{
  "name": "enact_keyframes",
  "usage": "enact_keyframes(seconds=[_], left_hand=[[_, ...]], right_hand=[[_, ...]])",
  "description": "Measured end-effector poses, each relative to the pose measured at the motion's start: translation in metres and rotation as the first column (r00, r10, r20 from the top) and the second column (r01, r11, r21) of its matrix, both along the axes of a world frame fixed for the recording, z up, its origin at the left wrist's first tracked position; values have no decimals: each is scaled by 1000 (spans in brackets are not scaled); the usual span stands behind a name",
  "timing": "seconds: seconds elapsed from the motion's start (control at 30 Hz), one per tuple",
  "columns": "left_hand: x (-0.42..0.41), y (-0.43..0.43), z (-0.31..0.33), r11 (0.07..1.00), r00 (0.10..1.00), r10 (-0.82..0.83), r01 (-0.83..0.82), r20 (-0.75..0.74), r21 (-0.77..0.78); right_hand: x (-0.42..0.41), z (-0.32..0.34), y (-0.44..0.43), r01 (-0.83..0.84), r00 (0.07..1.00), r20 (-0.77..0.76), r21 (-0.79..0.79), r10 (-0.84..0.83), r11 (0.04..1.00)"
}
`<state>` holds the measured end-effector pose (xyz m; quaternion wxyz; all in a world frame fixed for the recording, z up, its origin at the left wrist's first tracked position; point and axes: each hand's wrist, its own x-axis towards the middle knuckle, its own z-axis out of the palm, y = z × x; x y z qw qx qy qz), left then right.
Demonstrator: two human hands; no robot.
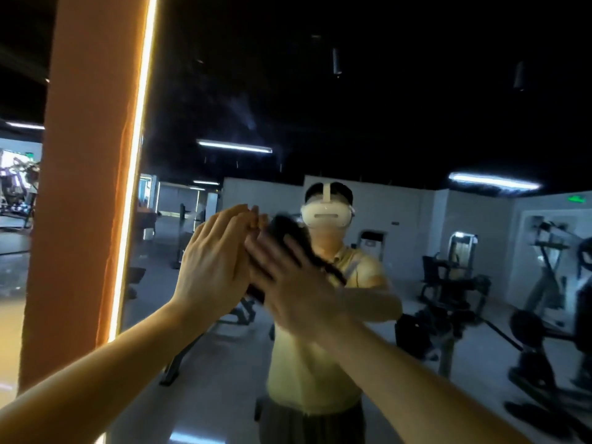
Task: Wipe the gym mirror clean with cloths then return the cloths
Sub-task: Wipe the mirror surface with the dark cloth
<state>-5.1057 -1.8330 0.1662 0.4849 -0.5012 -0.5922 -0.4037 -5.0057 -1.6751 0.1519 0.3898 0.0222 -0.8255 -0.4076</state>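
The big gym mirror [352,100] fills the view ahead, with faint smears on its upper glass. My left hand [211,267] lies flat against the glass, fingers straight and together, and no cloth shows under it. Just to its right, my right hand [291,280] is motion-blurred, its fingers spread over a dark cloth [285,227] that it presses on the mirror. The cloth sticks out above and below that hand. The glass shows a reflected person in a yellow shirt wearing a white headset.
An orange pillar [83,187] with a lit strip [134,187] borders the mirror's left edge. Left of it the gym floor and machines show. Exercise machines appear only as reflections at the right of the glass.
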Motion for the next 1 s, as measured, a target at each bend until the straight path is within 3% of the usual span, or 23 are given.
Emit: enact_keyframes(seconds=[0.07, 0.1, 0.2, 0.27, 0.33, 0.4, 0.47, 0.53, 0.63, 0.7, 0.73, 0.8, 0.9, 1.0], left_hand=[[-3, 3, -11, 997, 1000, 30, -29, 6, -77], [-2, 6, -18, 992, 999, 49, -50, -13, -120], [9, 17, -32, 982, 995, 82, -91, -58, -166], [20, 27, -37, 981, 996, 87, -88, -14, -170], [29, 37, -41, 985, 996, 77, -69, 44, -159], [32, 43, -43, 991, 995, 66, -56, 70, -125], [31, 45, -45, 994, 996, 56, -48, 74, -101], [32, 46, -50, 992, 996, 56, -48, 69, -114], [37, 44, -56, 984, 995, 84, -74, 53, -163], [40, 42, -56, 979, 993, 104, -94, 49, -181], [41, 41, -54, 978, 992, 112, -100, 53, -184], [43, 41, -53, 975, 992, 118, -105, 54, -198], [46, 43, -55, 973, 990, 123, -107, 68, -203], [46, 45, -56, 982, 989, 92, -70, 118, -177]], right_hand=[[23, -34, 8, 22, 969, 244, 79, -41, 997], [36, -32, 13, 44, 965, 254, 85, -65, 995], [62, 29, 27, 128, 989, -61, -65, -132, 990], [82, 89, 38, 119, 923, -326, -270, -207, 955], [98, 124, 51, 57, 834, -477, -427, -279, 903], [97, 116, 58, 17, 785, -551, -438, -283, 899], [84, 66, 58, 8, 782, -573, -384, -245, 923], [70, -11, 49, -2, 861, -478, -345, -174, 939], [66, -118, 33, 46, 990, -117, -235, -75, 971], [77, -125, 35, 86, 996, 28, -156, -83, 984], [82, -107, 41, 87, 996, 11, -143, -87, 986], [91, -49, 51, 81, 981, -157, -191, -112, 978], [103, 32, 67, 15, 870, -453, -368, -194, 930], [84, 9, 61, -55, 848, -504, -389, -162, 920]])
